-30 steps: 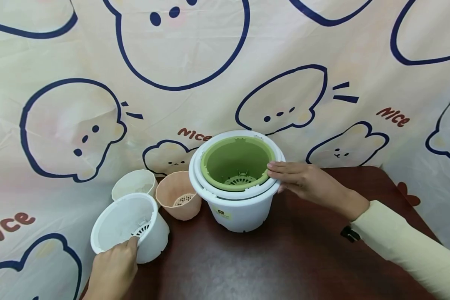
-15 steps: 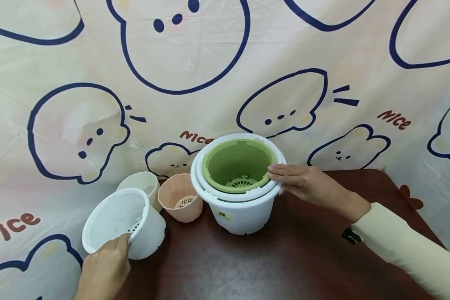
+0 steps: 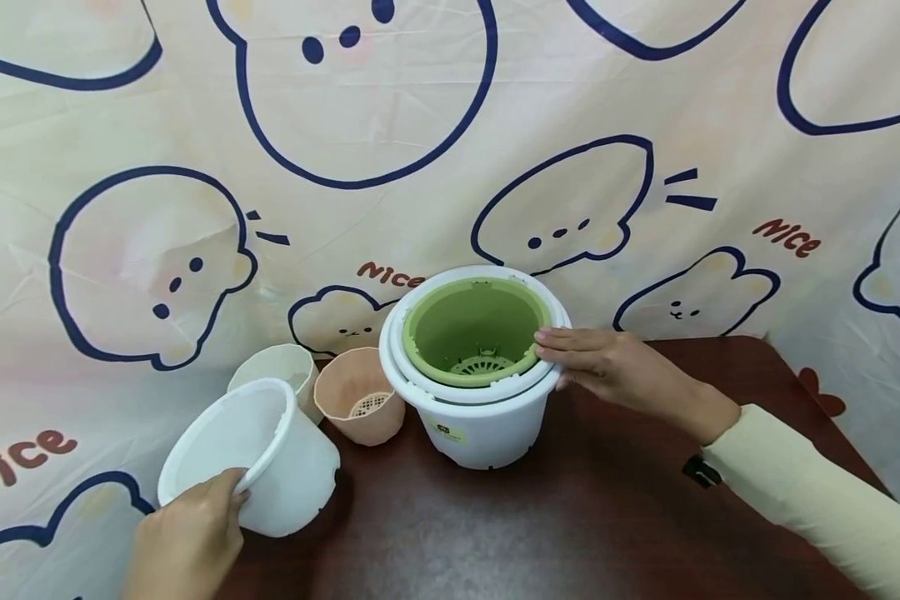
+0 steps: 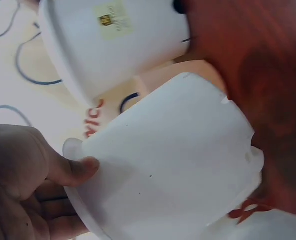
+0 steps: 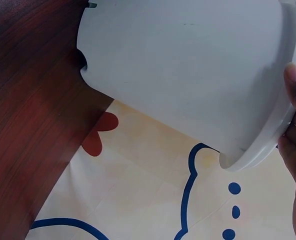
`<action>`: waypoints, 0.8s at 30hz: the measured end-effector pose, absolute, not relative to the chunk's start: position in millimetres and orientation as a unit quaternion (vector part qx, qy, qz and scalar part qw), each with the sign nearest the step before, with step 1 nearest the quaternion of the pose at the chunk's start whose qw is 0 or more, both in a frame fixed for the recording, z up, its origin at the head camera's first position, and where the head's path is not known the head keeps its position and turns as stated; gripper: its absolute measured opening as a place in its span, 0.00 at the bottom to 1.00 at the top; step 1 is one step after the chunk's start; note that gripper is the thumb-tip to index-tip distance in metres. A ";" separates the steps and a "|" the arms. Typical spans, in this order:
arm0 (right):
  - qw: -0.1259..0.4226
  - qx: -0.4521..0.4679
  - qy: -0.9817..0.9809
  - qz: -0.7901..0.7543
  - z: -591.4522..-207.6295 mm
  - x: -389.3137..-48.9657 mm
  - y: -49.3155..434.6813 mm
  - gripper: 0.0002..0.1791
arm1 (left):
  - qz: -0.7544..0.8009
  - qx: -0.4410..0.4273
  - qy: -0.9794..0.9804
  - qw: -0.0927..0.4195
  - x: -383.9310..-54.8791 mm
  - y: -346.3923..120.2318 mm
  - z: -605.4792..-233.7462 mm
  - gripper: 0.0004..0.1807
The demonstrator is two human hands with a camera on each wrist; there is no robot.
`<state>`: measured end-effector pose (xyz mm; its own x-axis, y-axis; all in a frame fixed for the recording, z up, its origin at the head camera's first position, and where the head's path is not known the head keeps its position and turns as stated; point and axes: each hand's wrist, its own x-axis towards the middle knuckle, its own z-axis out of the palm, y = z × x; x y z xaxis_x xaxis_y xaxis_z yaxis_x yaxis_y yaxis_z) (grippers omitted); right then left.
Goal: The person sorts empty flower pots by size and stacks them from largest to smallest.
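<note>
Behind everything you have a cartoon-printed cloth backdrop (image 3: 555, 83). Your dark tabletop (image 3: 435, 533) carries the pots. Near its back edge, the large white pot (image 3: 480, 433) stands upright; nested in it is an inner white pot (image 3: 487, 394), and inside that a green pot (image 3: 457, 333). Toward your left, the loose white pot (image 3: 292, 483) is tilted, mouth facing up and left; whether its base touches the tabletop, I can't tell. A peach pot (image 3: 352, 387) stands just beside the large white pot, with a pale pot (image 3: 273, 364) on its other side, partly hidden by the loose one. Your right hand (image 3: 600, 358) has thumb and fingers clamped on the large white pot's rim, fingertips reaching the green rim. Your left hand (image 3: 191, 533) pinches the loose white pot's rim, thumb outside. A yellowish label (image 3: 448, 430) marks the large white pot's wall
</note>
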<state>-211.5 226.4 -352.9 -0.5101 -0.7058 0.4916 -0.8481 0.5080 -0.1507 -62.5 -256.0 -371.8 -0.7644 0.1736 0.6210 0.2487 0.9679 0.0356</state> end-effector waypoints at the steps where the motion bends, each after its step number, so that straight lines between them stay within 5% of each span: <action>1: 0.187 0.459 -0.847 0.191 -352.9 -211.4 226.5 0.32 | -0.059 -0.115 -0.935 0.330 -61.7 -255.1 -368.1 0.18; 11: 0.187 0.462 -0.846 0.190 -354.5 -212.8 227.9 0.32 | -0.032 -0.152 -0.888 0.433 -63.8 -254.9 -334.9 0.13; 24: 0.187 0.464 -0.846 0.184 -353.4 -211.1 226.3 0.31 | -0.023 -0.159 -0.883 0.440 -78.4 -256.7 -312.2 0.08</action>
